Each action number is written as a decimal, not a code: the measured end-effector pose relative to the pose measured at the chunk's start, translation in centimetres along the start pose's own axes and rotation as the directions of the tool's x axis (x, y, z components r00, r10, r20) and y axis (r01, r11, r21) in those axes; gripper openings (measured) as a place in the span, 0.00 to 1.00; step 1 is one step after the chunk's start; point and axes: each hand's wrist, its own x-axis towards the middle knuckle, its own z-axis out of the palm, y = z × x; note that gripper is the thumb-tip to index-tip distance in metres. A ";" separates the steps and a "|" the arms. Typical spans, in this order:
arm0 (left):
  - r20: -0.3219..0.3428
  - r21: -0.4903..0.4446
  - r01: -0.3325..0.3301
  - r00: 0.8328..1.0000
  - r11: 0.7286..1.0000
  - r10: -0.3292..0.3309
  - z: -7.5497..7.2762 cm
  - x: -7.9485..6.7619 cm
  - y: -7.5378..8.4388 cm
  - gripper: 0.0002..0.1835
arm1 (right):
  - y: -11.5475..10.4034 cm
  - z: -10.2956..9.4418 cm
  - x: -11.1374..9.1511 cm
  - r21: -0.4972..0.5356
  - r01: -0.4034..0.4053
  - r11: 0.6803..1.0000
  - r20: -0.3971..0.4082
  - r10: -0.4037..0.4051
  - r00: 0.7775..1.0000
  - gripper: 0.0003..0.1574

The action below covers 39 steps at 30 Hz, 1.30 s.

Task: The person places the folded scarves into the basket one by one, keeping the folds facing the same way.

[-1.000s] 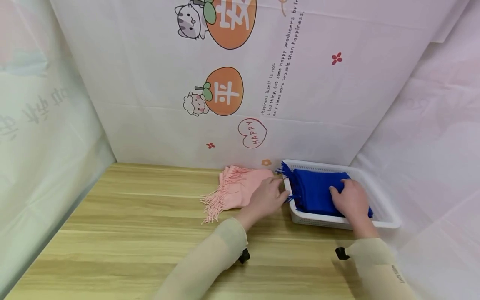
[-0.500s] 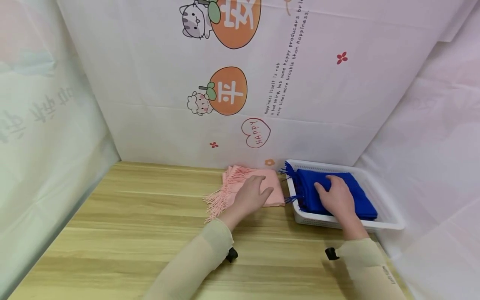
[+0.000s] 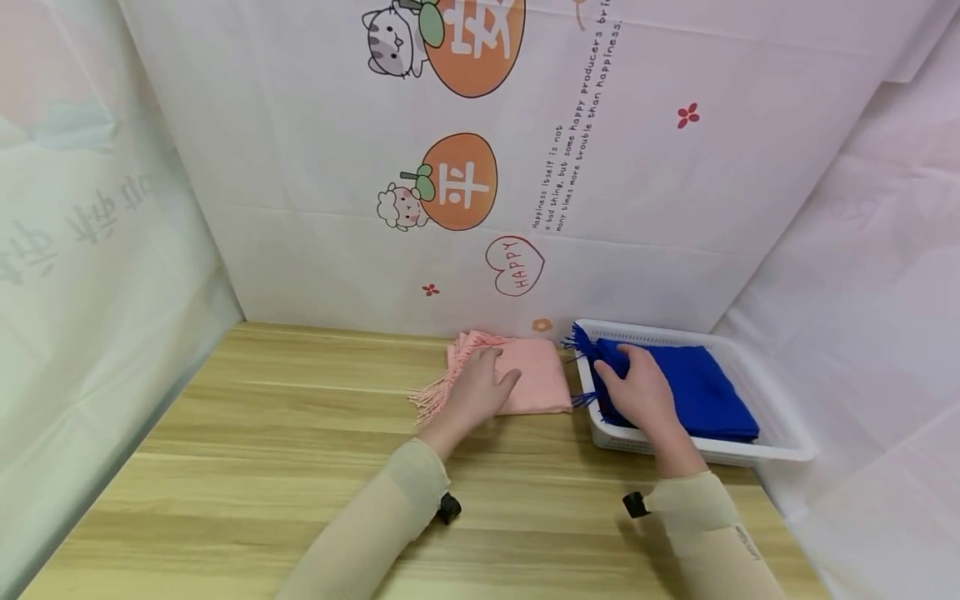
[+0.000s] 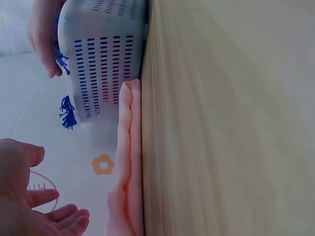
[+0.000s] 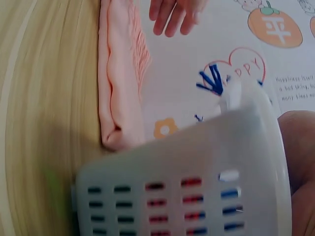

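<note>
A folded pink scarf (image 3: 540,375) with a fringe at its left end lies on the table by the back wall. Over it hovers my left hand (image 3: 474,390), fingers relaxed and spread; the left wrist view puts this hand (image 4: 22,196) apart from the cloth. A folded blue scarf (image 3: 705,392) rests in a white plastic basket (image 3: 787,442), its fringe (image 4: 67,113) hanging over the left rim. My right hand (image 3: 637,390) is over the left part of the blue scarf, with fingers loosely bent; its fingertips are partly hidden.
Through the basket's slots, something red (image 5: 158,219) shows below the blue. A printed white sheet (image 3: 337,208) forms the back wall, with more sheets at both sides. The wood-grain table (image 3: 300,467) extends left and in front.
My left hand has moved left from the basket's rim to above the pink scarf. My right hand has slid left across the blue scarf. The scarves and basket stay put.
</note>
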 end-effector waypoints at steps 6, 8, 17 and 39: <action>-0.015 -0.001 0.021 1.000 1.000 -0.021 -0.8 0.0 -1.1 0.36 | -1.2 0.8 0.0 0.011 0.029 1.000 -0.016 -0.029 0.999 0.49; -0.018 -0.016 0.030 0.999 0.999 -0.031 -1.1 0.0 -1.3 0.37 | -1.5 1.1 0.0 0.013 0.037 0.999 -0.019 -0.037 0.999 0.49; -0.049 -0.051 0.065 0.997 0.997 -0.068 -2.3 0.0 -2.5 0.40 | -2.8 1.8 -0.1 0.033 0.059 0.998 -0.001 -0.059 0.998 0.48; -0.088 -0.056 0.192 0.977 0.980 -0.197 -3.8 -0.2 -3.9 0.41 | -6.1 4.0 -0.4 0.060 0.157 0.986 -0.018 -0.156 0.988 0.44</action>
